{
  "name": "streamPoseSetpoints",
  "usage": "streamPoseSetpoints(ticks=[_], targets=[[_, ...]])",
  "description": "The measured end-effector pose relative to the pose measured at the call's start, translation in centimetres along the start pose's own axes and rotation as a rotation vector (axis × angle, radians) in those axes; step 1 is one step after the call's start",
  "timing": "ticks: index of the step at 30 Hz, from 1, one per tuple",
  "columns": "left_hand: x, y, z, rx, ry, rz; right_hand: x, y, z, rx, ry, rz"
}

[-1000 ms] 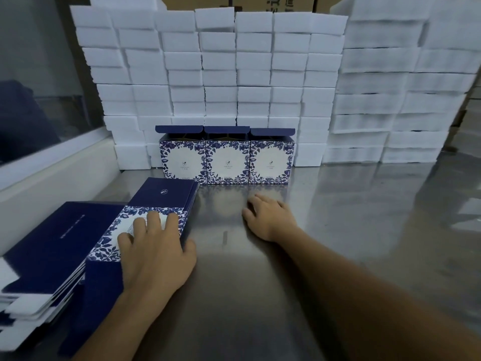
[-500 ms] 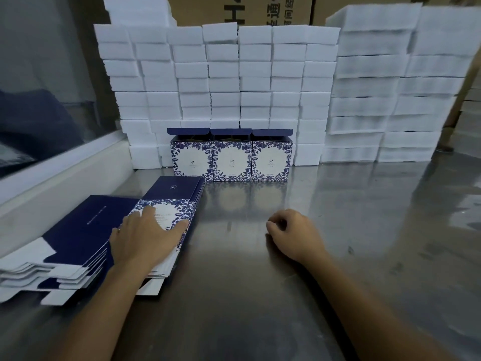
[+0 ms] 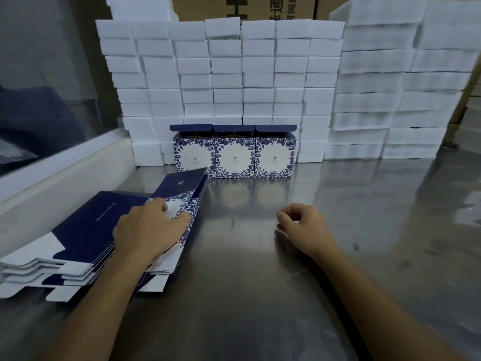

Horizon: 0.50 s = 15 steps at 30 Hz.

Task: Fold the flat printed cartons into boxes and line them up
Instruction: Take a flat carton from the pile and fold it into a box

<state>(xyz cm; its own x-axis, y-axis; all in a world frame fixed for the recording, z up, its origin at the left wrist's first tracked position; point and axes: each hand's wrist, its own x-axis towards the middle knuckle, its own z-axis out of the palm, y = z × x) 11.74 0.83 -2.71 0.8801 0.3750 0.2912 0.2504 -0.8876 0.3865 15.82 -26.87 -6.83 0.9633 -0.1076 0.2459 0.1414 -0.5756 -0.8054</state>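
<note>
On steel table [image 3: 260, 295], left hand [image 3: 148, 230] pinching top flat carton [image 3: 182, 186]; right hand [image 3: 304, 227] loosely curled, empty; print unreadable.

I see dim, cool light; soft glare sheens the steel table [image 3: 338, 204] beyond my fingertips, edges bowed and blurry.

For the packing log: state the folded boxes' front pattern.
Head view: folded boxes, blue floral border round a white circle.
</note>
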Motion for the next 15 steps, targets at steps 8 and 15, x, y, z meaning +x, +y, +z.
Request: streamPoseSetpoints(ticks=[8, 15], targets=[[-1.0, 1.4, 0.5, -0.015, 0.136, 0.109, -0.9, -0.2, -0.1, 0.04, -0.035, -0.027], [-1.3, 1.9, 0.9, -0.182, 0.424, 0.405, -2.4, -2.9, 1.0, 0.356, -0.171, -0.018]])
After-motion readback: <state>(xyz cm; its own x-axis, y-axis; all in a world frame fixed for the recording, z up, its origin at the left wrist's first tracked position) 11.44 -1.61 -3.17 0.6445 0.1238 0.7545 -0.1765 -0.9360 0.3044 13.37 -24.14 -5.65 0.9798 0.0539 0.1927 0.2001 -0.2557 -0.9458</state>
